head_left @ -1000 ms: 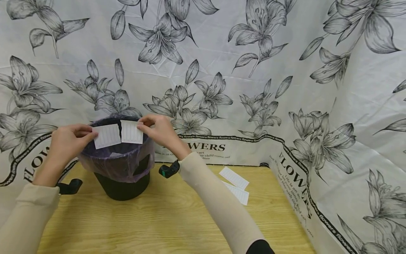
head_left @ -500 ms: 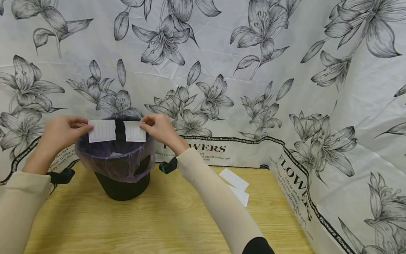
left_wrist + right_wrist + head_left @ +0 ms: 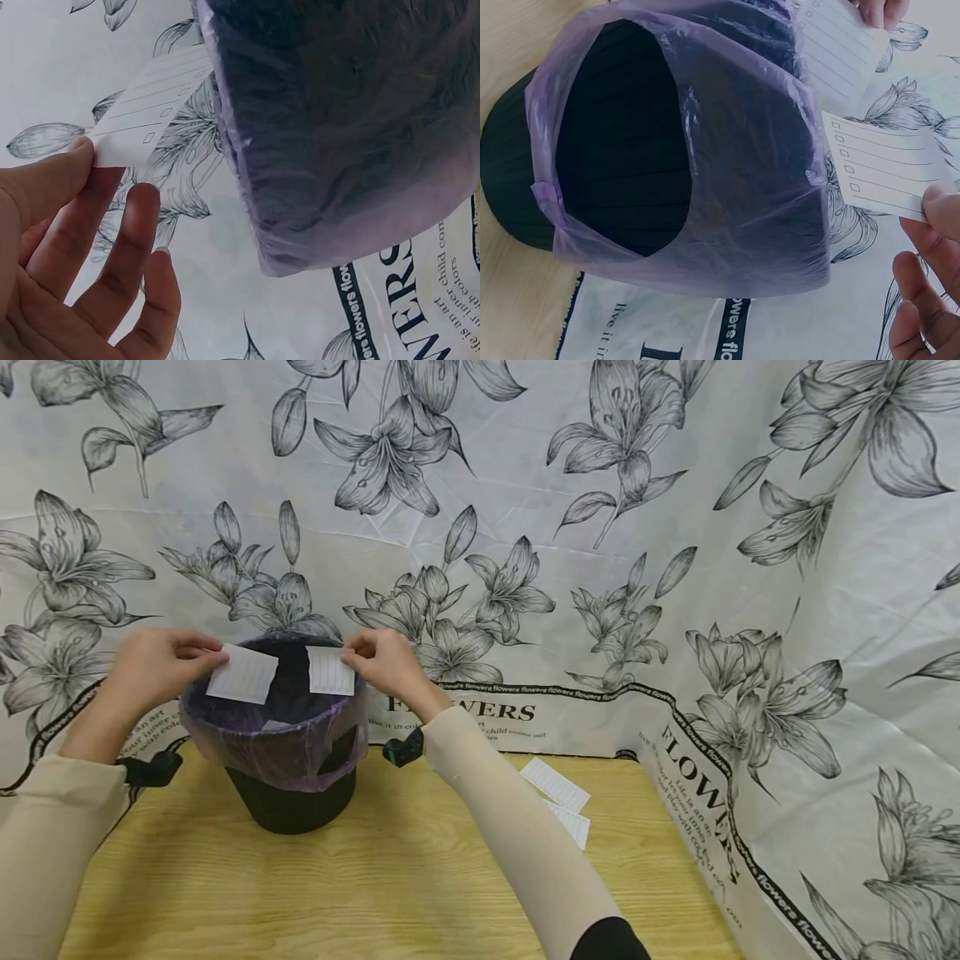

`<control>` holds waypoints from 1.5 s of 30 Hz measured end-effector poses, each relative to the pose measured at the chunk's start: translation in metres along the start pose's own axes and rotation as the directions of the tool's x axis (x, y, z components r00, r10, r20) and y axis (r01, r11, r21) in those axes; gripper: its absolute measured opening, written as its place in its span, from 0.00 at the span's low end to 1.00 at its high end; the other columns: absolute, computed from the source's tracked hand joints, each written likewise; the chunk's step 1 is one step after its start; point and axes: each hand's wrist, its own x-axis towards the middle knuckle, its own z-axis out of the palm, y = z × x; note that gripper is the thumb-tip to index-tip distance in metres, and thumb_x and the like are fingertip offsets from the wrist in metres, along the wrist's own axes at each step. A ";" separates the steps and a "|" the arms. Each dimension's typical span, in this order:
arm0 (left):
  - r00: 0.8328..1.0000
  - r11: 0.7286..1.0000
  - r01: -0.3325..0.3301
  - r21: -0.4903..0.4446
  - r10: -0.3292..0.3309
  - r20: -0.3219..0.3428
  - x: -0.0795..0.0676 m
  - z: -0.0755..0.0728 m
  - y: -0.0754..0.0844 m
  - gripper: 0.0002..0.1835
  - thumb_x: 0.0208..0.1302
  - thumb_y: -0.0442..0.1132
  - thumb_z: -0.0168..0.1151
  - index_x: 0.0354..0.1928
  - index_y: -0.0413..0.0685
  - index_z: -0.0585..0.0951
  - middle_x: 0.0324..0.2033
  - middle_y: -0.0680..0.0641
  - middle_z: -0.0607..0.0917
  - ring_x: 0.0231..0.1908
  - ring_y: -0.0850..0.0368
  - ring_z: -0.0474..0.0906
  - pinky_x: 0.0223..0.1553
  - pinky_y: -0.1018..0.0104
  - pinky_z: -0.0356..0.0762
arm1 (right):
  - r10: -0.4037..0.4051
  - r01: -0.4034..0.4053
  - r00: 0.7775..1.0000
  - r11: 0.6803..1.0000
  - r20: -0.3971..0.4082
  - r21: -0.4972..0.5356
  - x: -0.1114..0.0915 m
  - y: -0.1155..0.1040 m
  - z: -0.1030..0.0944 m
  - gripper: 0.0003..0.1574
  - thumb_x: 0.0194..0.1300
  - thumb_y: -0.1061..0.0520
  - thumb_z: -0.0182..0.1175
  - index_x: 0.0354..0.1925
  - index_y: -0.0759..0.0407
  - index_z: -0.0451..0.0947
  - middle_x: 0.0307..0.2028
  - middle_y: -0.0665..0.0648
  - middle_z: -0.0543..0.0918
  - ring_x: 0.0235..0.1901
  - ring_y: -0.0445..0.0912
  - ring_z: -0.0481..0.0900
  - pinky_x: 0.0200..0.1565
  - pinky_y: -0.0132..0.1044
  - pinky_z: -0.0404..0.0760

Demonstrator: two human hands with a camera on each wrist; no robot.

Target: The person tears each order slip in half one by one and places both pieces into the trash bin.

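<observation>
My left hand [image 3: 153, 672] pinches a torn piece of lined white paper [image 3: 243, 675] by its outer edge, over the left side of a black bin [image 3: 288, 802]. Opposite it, my right hand [image 3: 386, 668] pinches another torn piece [image 3: 330, 672] between thumb and finger, over the bin's right side. A gap parts the two pieces. Small checkboxes and ruled lines show on the right piece [image 3: 885, 165] in the right wrist view. Purple plastic liner [image 3: 262, 752] folds over the bin's rim. Inside the bin, a scrap of white paper [image 3: 275, 725] is partly visible.
Two white lined paper slips [image 3: 557, 783] lie overlapping on the wooden table [image 3: 420, 877], right of the bin. A flower-printed cloth [image 3: 480, 468] hangs behind and along the right side.
The paper has come apart: its two halves have moved away from each other, one in each hand. Now the left piece is tilted, its inner edge lower.
</observation>
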 end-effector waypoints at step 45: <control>0.990 0.991 -0.115 -0.070 0.108 -0.091 -0.059 0.001 0.041 0.18 0.72 0.49 0.67 0.57 0.50 0.86 0.48 0.38 0.89 0.35 0.91 0.68 0.35 0.73 0.75 | 0.011 -0.012 0.999 1.000 0.051 0.019 0.009 -0.007 0.012 0.13 0.75 0.51 0.62 0.50 0.56 0.85 0.43 0.54 0.88 0.42 0.43 0.84 0.41 0.31 0.80</control>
